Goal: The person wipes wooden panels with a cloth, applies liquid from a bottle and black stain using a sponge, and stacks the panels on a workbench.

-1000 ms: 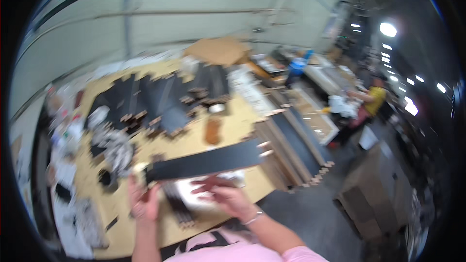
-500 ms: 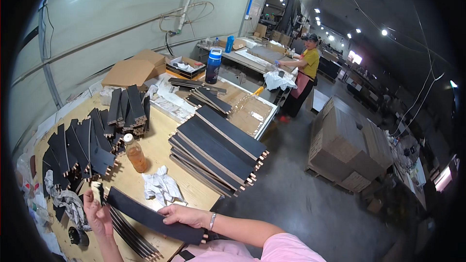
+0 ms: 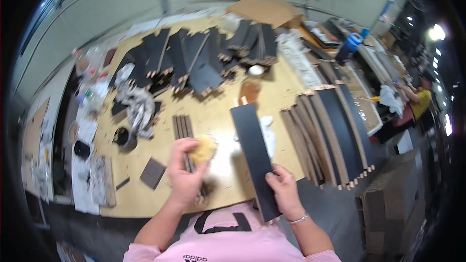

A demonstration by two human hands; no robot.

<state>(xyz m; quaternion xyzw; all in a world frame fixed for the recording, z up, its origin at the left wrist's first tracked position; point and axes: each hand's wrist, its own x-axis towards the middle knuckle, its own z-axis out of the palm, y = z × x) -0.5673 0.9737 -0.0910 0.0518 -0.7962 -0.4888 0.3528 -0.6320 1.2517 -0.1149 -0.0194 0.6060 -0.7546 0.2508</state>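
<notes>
My left hand [image 3: 185, 177] is closed on a yellow sponge [image 3: 206, 149], held above a row of narrow dark strips [image 3: 183, 125] on the table. In my right hand [image 3: 287, 195] is a long black board [image 3: 255, 157], gripped by its right edge near the lower end. Light wooden pegs stick out of the board's ends. The sponge and board are apart. Just past the board's far end stands a bottle of orange liquid [image 3: 249, 91]. A white cloth [image 3: 267, 136] lies partly hidden behind the board.
Black boards [image 3: 194, 58] are heaped along the table's far side. To the right is a stack of boards [image 3: 347, 131]. Left on the table are a stained rag [image 3: 138, 104], a dark pot [image 3: 126, 139] and a dark square piece [image 3: 153, 173]. A co-worker [image 3: 415, 104] stands far right.
My view has swung to the left. The board, still in my right hand, has turned to point away from me. My left hand has moved from the board's far end to its left, sponge in hand.
</notes>
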